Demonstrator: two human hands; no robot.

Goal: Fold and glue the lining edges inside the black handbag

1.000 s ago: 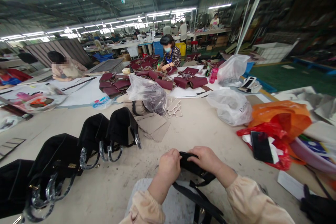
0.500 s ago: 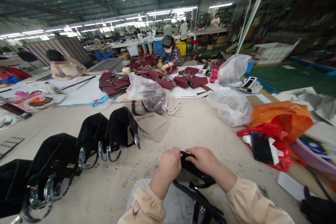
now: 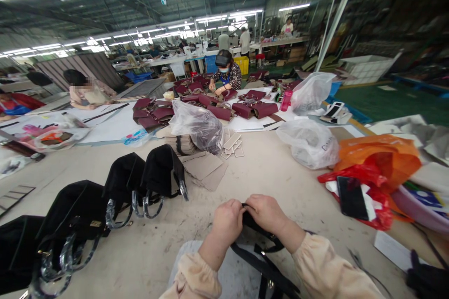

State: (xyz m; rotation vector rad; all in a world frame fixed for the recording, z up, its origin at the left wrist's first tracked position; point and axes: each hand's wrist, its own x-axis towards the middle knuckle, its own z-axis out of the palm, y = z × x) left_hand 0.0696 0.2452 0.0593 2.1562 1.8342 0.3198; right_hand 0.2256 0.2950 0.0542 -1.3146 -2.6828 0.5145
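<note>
Close together at the table's front, my left hand (image 3: 228,219) and my right hand (image 3: 268,215) both pinch the upper edge of a black bag (image 3: 253,225). Fingers of both hands are closed on it, their tips almost meeting. Black straps with metal fittings hang toward me below the hands; the bag's lower part runs out of view. Under it lies a pale, translucent sheet (image 3: 191,254). Left of my hands, several black handbags (image 3: 128,173) stand in a slanting row, their handles wrapped in clear plastic.
Beige card pieces (image 3: 206,173) and a filled clear bag (image 3: 201,126) lie mid-table. On the right are a white plastic bag (image 3: 308,145), an orange bag (image 3: 379,154) and a phone (image 3: 352,198). A co-worker (image 3: 226,74) sits across, among maroon bags (image 3: 257,108).
My right hand has shifted left toward my left hand along the black bag's edge, narrowing the space between them. My left hand stays nearly in place.
</note>
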